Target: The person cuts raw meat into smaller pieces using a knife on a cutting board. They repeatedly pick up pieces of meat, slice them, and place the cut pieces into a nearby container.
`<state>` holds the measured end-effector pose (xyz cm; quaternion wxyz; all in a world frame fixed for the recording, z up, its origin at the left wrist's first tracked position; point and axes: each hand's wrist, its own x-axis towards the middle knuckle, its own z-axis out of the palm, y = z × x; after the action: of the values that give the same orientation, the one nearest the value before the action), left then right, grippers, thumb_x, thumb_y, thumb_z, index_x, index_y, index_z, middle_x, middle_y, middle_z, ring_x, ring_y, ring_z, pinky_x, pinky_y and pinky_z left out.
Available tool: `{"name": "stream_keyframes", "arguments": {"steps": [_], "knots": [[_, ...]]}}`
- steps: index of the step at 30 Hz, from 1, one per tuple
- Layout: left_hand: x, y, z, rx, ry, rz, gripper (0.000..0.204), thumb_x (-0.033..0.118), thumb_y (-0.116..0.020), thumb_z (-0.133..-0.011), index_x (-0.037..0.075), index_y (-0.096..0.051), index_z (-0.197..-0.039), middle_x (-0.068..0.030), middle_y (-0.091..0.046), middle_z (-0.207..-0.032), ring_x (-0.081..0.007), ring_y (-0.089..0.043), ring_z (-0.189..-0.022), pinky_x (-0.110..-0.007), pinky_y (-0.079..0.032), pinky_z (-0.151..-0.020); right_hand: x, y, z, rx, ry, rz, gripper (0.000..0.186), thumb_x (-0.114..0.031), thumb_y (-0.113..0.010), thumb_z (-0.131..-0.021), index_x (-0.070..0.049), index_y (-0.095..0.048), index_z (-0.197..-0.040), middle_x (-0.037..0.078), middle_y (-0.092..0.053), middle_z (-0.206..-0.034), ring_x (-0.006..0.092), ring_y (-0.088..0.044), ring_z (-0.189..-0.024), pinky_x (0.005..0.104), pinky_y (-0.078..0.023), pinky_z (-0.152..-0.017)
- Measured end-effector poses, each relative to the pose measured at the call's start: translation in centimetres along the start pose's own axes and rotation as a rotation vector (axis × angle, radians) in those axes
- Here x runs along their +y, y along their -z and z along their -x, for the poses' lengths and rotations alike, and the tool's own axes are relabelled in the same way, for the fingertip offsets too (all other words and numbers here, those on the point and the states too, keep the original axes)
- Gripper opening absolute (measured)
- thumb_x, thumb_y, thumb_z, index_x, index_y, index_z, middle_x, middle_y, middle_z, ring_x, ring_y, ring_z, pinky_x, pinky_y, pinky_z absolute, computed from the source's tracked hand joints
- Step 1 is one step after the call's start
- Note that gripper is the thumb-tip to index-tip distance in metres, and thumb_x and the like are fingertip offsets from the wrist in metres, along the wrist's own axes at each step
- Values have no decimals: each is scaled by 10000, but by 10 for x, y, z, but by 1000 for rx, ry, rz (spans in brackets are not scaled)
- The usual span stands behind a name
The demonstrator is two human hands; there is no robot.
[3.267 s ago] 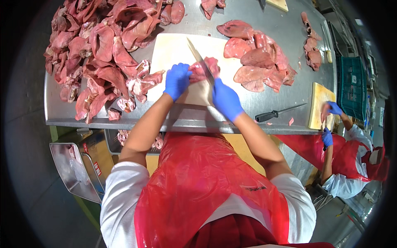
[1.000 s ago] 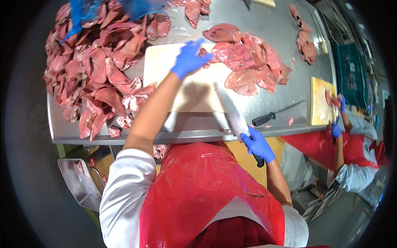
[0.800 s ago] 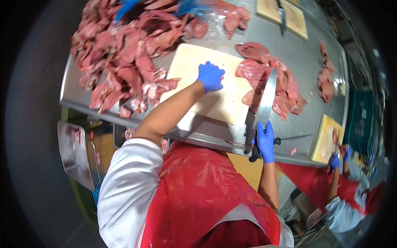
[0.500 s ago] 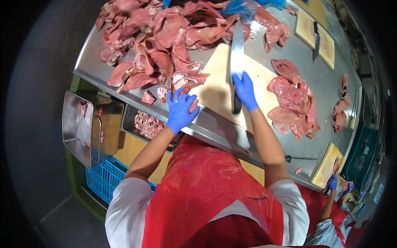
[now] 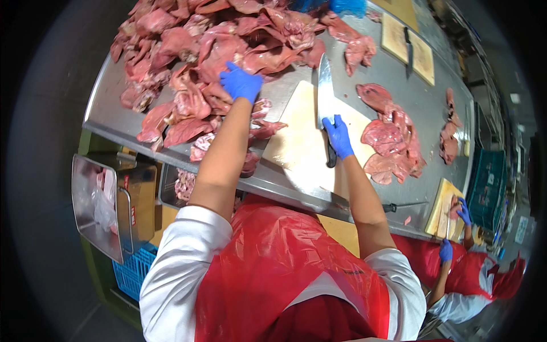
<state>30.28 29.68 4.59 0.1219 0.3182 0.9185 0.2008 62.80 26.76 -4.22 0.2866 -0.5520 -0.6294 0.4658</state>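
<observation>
My left hand (image 5: 242,83), in a blue glove, lies on a large heap of raw pink meat flaps (image 5: 219,52) that look like pig ears. Its fingers are spread over the meat, and what is under the fingertips is hidden. In my right hand (image 5: 339,137), also gloved in blue, is a large knife (image 5: 325,94) with a broad blade and black handle. The blade points away from me above a pale cutting board (image 5: 293,131). To the right of the board, several flat trimmed flaps (image 5: 393,139) lie on the steel table (image 5: 273,186).
A steel bin (image 5: 99,208) and a perforated tray of scraps (image 5: 183,185) stand below the table's left edge. A sharpening rod (image 5: 404,206) lies near the front edge. Another board with a knife (image 5: 408,51) sits far right. A co-worker (image 5: 461,273) cuts meat at the lower right.
My left hand has moved up from small pieces near the table edge onto the heap. My right hand still holds the knife over the board. The view has shifted slightly.
</observation>
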Motion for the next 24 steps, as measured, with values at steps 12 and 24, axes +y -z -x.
{"name": "stream_keyframes", "arguments": {"steps": [12,24], "knots": [[-9,-46,-18,240,-161,837,711,126,-680,-775,22,-364,-1404,-213,-518,-1230,-348,-606,-1043,-410,-510,-892,9,71,143,16,57,-191,251,-243,-609,-990,1,-612,-1049,50,-642,-867,121,-591,-787,299,-499,-724],[73,-114,169,-1337,-429,461,287,91,-533,-902,40,-641,-1164,-103,-661,-1015,-233,-640,-892,-358,-527,-852,29,158,142,316,-32,-253,342,-231,-605,-992,31,-577,-1210,86,-655,-1044,160,-590,-947,334,-491,-853]]}}
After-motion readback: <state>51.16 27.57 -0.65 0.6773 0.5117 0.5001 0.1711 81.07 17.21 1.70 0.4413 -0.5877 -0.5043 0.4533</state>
